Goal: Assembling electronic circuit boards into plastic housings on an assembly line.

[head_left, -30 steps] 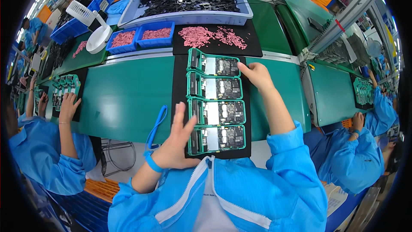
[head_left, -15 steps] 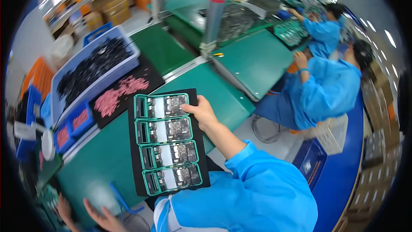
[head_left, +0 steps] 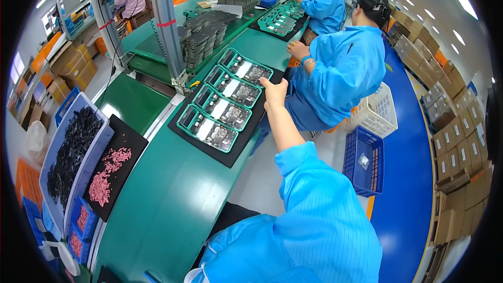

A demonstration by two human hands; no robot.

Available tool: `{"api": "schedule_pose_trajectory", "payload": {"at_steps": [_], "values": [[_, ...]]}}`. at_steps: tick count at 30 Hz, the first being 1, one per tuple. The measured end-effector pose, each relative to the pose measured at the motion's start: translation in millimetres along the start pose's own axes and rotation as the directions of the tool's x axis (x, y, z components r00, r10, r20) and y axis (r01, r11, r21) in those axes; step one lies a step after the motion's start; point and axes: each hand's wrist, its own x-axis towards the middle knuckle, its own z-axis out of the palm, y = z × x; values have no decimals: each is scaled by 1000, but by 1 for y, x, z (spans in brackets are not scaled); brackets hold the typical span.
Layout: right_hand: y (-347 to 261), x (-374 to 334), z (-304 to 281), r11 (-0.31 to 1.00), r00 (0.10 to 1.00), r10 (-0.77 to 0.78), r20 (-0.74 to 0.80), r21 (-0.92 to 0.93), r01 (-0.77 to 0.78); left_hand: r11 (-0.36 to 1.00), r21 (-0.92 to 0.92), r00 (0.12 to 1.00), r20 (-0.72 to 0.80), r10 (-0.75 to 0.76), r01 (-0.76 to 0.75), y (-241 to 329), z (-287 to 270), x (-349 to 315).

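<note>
My right hand [head_left: 275,94] reaches forward to the right edge of a flat black tray [head_left: 237,154], thumb over the edge and the other fingers partly hidden. In a row on the tray lie several green frames [head_left: 216,132], each holding a phone-sized assembly with dark circuit boards and a white strip. The tray is over the green worktop [head_left: 157,199], near the seated co-worker; whether it rests fully on it I cannot tell. My left hand is out of view.
At left, a pale bin [head_left: 102,136] holds black strips. Beside it pink pieces [head_left: 107,175] lie on a black mat [head_left: 131,144], near small blue bins [head_left: 86,222]. A metal post [head_left: 166,26] stands ahead. Right are a co-worker [head_left: 346,73] and a blue crate [head_left: 362,160].
The tray of green frames has moved forward along the worktop, away from me, with my right hand at its edge. My view has turned right; the hands at the lower left are gone from view.
</note>
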Motion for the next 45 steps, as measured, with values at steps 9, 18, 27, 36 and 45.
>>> {"api": "schedule_pose_trajectory", "payload": {"at_steps": [9,18,27,36,45], "values": [[41,11,-7,626,874,-486,32,-685,373,933,116,920,-163,356,-340,61,-15,-7],[-62,-143,-48,527,611,-584,535,-322,786,682,303,643,-231,730,-666,61,-156,-60],[-66,-378,-24,997,69,-74,995,72,34,914,271,938,-255,-235,303,-67,-252,-53],[-110,-554,-80,930,-616,219,757,-354,-104,652,483,797,-492,-350,585,-210,-323,-11],[-107,-619,-101,747,-611,331,719,-595,-296,678,542,805,-579,-127,497,-189,-279,-36]]}}
